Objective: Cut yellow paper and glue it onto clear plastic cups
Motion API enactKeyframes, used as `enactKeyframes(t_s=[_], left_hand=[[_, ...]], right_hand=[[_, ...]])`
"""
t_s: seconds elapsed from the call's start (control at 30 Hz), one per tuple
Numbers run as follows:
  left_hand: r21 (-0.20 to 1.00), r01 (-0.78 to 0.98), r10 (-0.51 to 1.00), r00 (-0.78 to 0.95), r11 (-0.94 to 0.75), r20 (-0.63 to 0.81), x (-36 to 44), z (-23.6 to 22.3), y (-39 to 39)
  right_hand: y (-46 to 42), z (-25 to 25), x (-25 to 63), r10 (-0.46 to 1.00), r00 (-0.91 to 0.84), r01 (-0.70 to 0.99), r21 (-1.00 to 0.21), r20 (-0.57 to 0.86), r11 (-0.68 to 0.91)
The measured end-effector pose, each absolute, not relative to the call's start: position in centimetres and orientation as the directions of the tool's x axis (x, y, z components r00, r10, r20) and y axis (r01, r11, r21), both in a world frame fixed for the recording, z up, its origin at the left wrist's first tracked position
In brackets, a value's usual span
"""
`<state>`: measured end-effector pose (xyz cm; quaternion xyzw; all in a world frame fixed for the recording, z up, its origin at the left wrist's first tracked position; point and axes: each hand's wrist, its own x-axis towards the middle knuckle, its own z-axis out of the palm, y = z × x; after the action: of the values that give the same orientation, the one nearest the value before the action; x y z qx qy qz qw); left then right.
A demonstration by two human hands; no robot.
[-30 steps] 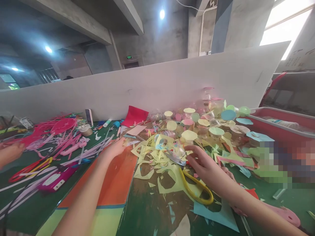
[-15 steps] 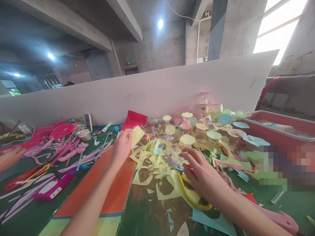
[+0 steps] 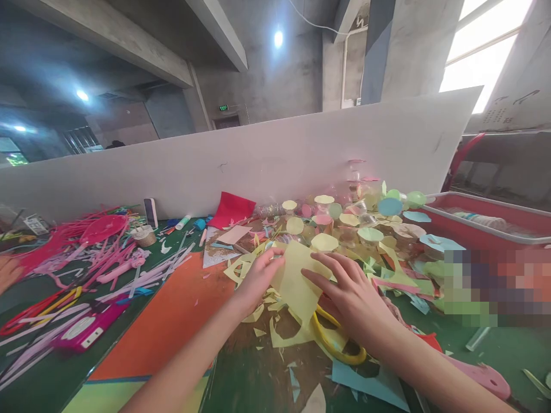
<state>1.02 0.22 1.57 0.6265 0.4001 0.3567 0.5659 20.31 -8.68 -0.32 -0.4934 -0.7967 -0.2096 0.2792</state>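
Closest in, over the scrap-strewn green work mat (image 3: 245, 378), both hands have a pale yellow paper sheet (image 3: 297, 281) between them, its lower corner pointing toward the near edge. The left hand (image 3: 260, 280) curls at the sheet's left edge and appears to hold it. The right hand (image 3: 348, 298) lies over its right side with fingers spread; whether it grips cannot be told. Yellow-handled scissors (image 3: 333, 354) lie just below the right hand, their blades hidden. Left of the hands lies an orange card (image 3: 163, 327), with pink paper strips (image 3: 103, 258) beyond it. Farther off, clear plastic cups (image 3: 348, 235) topped with pastel paper discs crowd against a white board (image 3: 258, 160), and a red tray (image 3: 473, 215) sits far right.
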Motion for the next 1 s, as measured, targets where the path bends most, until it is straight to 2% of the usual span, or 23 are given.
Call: enactKeyframes(t_s=[0.3,0.43,0.6,0.77,1.0], left_hand=[[0.95,0.245,0.904,0.421,-0.196,0.078,0.6,1.8,0.1],[0.951,0.24,0.878,0.476,-0.193,0.058,0.9,1.8,-0.5],[0.977,0.157,0.832,0.554,-0.146,0.035,1.6,1.4,-1.1],[0.973,0.156,0.816,0.576,-0.169,0.049,1.9,1.5,-1.6],[0.944,0.181,0.823,0.553,-0.274,0.133,1.9,2.1,-2.7]], right_hand=[[-8.6,0.2,20.3,0.694,-0.367,0.881,-0.008,0.619,0.473],[-8.3,-0.1,20.2,0.727,-0.269,0.85,-0.199,0.631,0.488],[-7.9,-0.5,20.3,0.832,-0.068,0.78,-0.49,0.551,0.388],[-7.7,-0.4,20.2,0.881,0.028,0.673,-0.661,0.473,0.334],[-7.8,0.2,20.2,0.96,0.072,0.507,-0.839,0.271,0.199]])
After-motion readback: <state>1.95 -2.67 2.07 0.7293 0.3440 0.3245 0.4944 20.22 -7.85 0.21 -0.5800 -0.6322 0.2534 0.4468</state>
